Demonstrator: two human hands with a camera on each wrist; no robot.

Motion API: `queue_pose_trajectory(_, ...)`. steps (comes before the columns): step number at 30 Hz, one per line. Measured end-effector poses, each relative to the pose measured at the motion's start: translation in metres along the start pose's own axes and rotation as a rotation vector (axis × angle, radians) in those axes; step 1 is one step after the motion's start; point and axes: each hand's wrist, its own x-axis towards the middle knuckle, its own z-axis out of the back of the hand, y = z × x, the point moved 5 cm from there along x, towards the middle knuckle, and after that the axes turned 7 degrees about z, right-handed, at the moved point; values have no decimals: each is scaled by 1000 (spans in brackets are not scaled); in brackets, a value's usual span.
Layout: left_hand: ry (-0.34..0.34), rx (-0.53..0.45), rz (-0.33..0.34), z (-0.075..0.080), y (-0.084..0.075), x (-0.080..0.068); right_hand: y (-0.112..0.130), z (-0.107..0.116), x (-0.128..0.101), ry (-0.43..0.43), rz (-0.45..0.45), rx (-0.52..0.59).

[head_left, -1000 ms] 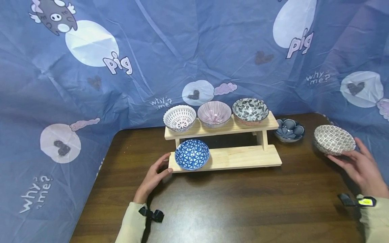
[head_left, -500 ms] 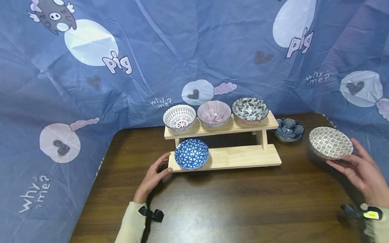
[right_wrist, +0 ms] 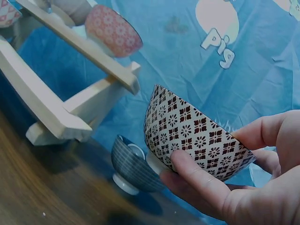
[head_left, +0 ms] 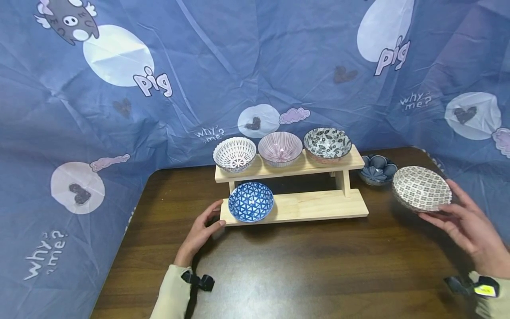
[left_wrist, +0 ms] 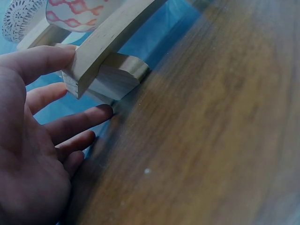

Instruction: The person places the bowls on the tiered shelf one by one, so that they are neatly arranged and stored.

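My right hand holds a white bowl with a brown grid pattern off the table at the right, fingers curled under its base. A two-tier wooden rack stands in the middle. Its lower shelf carries a blue triangle-patterned bowl at the left end. Three bowls sit on the top shelf: white lattice, pink striped, black leaf-patterned. My left hand rests against the rack's lower left corner, thumb on top, fingers straight along the table.
A dark blue flower bowl sits on the brown wooden table behind the rack's right end, also seen under the held bowl. A blue printed cloth hangs behind and around the table.
My right hand has carried the grid-patterned bowl leftward, nearer the rack. The left hand and the other bowls have stayed put.
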Motion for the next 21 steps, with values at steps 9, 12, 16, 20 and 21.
queue_pose_trajectory(9,3,12,46,0,0,0,-11,-15,2,17,-14,-69)
queue_pose_trajectory(12,2,14,44,0,0,0,-16,-21,3,28,-25,-110)
queue_pose_trajectory(16,2,13,42,0,0,0,-25,-30,6,56,-54,-139)
queue_pose_trajectory(20,2,17,50,1,0,0,-35,-38,9,73,-95,-141)
queue_pose_trajectory(21,3,17,52,1,0,0,-38,-40,10,73,-105,-148)
